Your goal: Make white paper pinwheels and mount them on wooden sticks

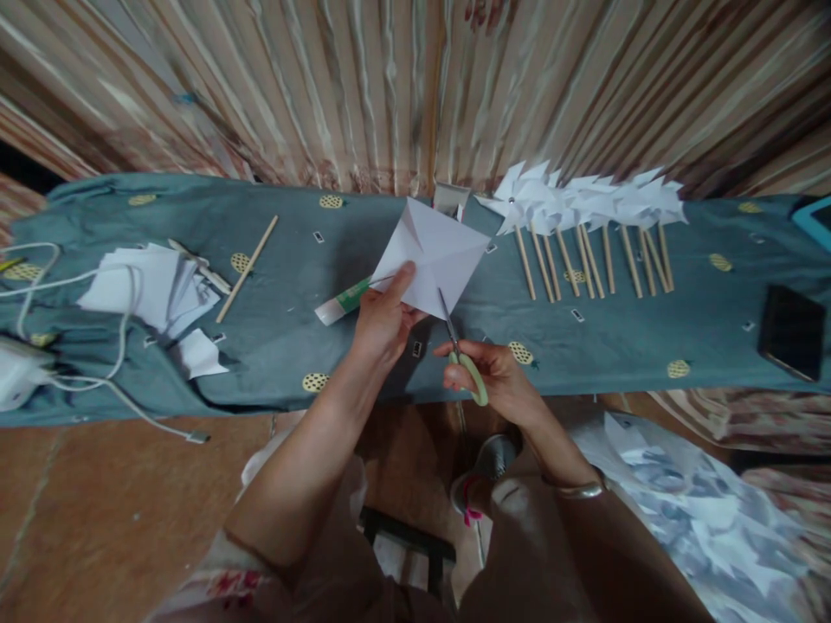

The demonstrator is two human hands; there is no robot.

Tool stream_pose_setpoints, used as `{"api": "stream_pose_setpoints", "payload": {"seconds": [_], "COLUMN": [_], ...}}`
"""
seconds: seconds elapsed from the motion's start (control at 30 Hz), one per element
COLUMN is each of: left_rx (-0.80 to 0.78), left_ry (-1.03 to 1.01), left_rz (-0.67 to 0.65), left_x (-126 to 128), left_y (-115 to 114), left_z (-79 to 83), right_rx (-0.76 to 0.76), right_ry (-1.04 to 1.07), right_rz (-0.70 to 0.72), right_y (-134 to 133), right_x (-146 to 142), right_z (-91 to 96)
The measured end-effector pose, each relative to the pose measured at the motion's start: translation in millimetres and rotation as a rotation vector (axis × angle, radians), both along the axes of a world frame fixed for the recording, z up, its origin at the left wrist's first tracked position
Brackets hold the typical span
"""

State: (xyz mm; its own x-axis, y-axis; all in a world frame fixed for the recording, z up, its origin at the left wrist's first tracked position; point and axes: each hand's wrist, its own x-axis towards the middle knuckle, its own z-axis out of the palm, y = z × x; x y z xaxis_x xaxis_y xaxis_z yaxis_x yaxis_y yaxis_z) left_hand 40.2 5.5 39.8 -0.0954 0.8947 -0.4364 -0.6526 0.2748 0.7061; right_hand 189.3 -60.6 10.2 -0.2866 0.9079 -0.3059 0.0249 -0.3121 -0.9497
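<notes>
One square white sheet (451, 247) turned cornerwise above the middle of the bench (584, 372), with lines meeting near its centre. Held along its near left side by the left hand (383, 316), thumb on top, in a narrow, pinching grip. Around the pale green handles of a pair of scissors (457, 350), the right hand (493, 372), in a curled, holding grip. At the sheet's near corner, one scissor blade in sight over the paper, tip away from the body; impossible to tell the depth of any cut. On the right forearm, a silvery bangle (581, 491).

Just beside the left hand, a white and green glue stick (343, 303), partly hidden at its far end; contact with hand or sheet unclear. Farther left, a slanting wooden stick (248, 268), then a loose stack of white papers (139, 285), with a smaller piece (200, 353) nearer the body. At the left end, a white cable (123, 333) and a white adapter (16, 376).

To the right, a row of white paper pinwheels (584, 203), heads overlapping toward the curtain (389, 95), wooden stems (608, 260) toward the body. Near the right end, a black phone (792, 333). Underneath, a teal cloth (273, 346) with yellow pineapple prints. Below the bench at right, a plastic bag (588, 433) with many white paper shapes (720, 519).
</notes>
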Motion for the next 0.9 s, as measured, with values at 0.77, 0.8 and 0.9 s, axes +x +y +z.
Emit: {"api": "stream_pose_setpoints", "payload": {"seconds": [0.77,0.8,0.9], "left_rx": [0.041,0.039,0.034], "left_ry": [-0.069,-0.067,-0.064], "left_rz": [0.039,0.041,0.039], "left_x": [-4.0,-3.8,-2.4], "left_y": [-2.7,-2.4,-2.9], "left_z": [-3.3,-3.1,-2.7], "right_rx": [-0.08,-0.078,-0.085], "right_ry": [0.015,0.013,0.009], "right_rz": [-0.083,-0.087,-0.095], "right_y": [-1.1,-1.1,-1.3], "right_x": [-7.3,-7.5,-7.8], "right_z": [0.6,0.7,1.8]}}
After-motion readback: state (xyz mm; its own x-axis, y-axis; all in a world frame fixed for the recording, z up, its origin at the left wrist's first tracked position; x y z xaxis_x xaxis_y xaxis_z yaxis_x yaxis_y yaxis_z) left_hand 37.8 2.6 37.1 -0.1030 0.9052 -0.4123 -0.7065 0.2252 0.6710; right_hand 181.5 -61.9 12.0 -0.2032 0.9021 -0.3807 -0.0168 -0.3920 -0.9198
